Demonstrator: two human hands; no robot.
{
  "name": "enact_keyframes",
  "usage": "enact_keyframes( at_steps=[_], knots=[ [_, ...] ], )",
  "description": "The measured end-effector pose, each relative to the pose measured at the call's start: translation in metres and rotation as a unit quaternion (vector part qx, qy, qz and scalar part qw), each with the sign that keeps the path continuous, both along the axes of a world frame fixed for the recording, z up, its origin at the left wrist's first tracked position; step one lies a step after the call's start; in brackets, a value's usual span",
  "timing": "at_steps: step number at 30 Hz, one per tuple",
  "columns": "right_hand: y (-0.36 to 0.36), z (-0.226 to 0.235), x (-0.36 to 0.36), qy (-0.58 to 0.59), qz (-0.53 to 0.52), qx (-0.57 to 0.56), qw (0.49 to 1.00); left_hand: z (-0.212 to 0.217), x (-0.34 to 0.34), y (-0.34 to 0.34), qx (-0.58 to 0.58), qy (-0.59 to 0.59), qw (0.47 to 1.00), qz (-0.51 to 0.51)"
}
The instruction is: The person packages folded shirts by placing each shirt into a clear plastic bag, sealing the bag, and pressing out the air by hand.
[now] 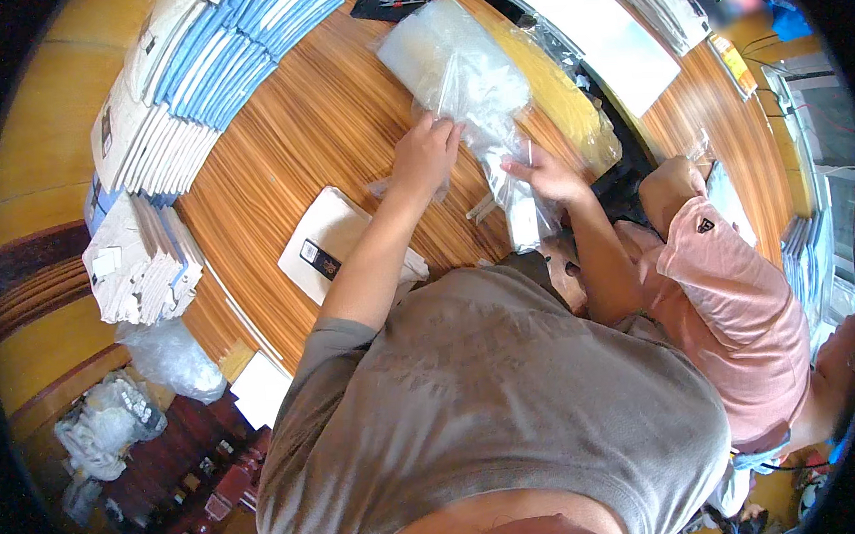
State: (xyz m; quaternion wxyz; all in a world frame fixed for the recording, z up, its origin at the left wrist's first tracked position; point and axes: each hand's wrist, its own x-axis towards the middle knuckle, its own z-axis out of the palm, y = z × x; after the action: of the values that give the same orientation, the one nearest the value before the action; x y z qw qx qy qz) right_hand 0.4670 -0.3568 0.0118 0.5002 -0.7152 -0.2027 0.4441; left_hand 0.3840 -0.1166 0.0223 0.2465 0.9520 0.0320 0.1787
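My left hand (427,154) pinches a clear plastic bag (484,136) near its upper edge. The bag hangs down across the wooden table (279,140) toward my body, with a white patch at its lower end. My right hand (549,174) grips the same bag on its right side, thumb on top and fingers partly hidden. Beyond my hands lies a pile of clear plastic bags (427,47). Below my left forearm a folded cream garment (349,223) with a black tag (318,257) lies flat, partly covered by that arm.
Tall stacks of folded blue and cream garments (218,57) stand along the left edge. Yellowish plastic packaging (568,89) lies right of the bag pile. A person in a pink shirt (734,301) sits close on my right. Dark pouches (387,5) lie at the far edge.
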Motion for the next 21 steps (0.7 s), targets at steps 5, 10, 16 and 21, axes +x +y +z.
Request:
enact_keyframes(
  at_steps=[5,10,16,21],
  knots=[
    [0.025,-0.008,0.029,0.035,0.051,-0.029,0.998,0.015,-0.008,-0.004,-0.034,-0.062,0.996,0.047],
    [0.037,-0.012,0.044,0.204,-0.060,0.074,0.974,0.024,-0.021,-0.007,-0.052,-0.097,0.990,0.084],
    [0.078,-0.041,0.014,0.133,-0.148,0.102,0.975,0.034,-0.019,-0.025,-0.118,-0.129,0.978,0.110],
    [0.091,-0.043,0.025,0.004,-0.113,0.047,0.992,0.033,-0.024,-0.022,-0.088,-0.136,0.983,0.091]
  ],
)
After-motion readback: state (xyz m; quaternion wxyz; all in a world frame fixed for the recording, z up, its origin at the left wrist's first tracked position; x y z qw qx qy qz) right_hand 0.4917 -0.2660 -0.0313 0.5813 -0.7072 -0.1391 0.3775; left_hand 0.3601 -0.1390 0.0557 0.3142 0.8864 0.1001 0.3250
